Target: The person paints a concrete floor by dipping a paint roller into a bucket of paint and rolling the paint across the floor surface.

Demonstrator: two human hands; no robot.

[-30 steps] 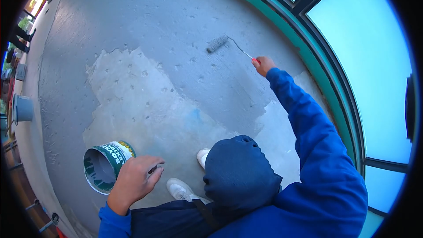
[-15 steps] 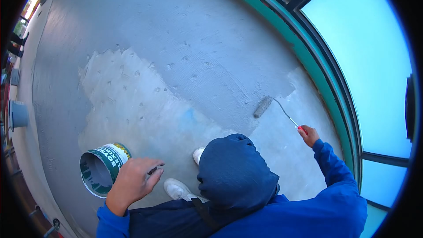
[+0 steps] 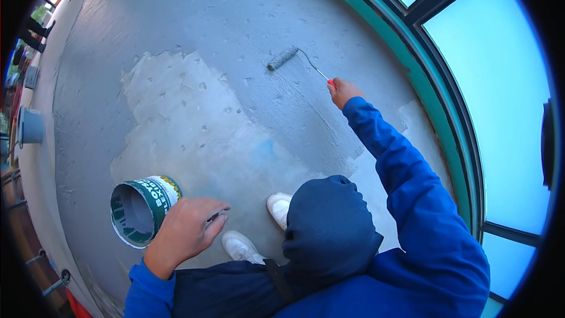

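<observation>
My right hand (image 3: 346,93) is closed around the red handle of a paint roller (image 3: 283,58). Its grey-coated sleeve touches the floor (image 3: 200,12), on the wet grey area ahead of me. My left hand (image 3: 189,228) is held low at the left with its fingers curled in. Something dark shows between thumb and fingers, too small to make out. Just beside this hand, partly hidden by it, is a green and white paint pail (image 3: 159,191), its inside smeared with grey.
A paler uncoated patch (image 3: 176,112) lies between the pail and the coated floor. My white shoes (image 3: 240,247) stand on it. A teal-edged window frame (image 3: 438,82) curves along the right. At the far left are a grey bucket (image 3: 30,125) and another person's legs (image 3: 36,34).
My right arm has stretched forward and to the left, carrying the roller from the coating's near edge farther onto the grey area. My left hand stays beside the pail.
</observation>
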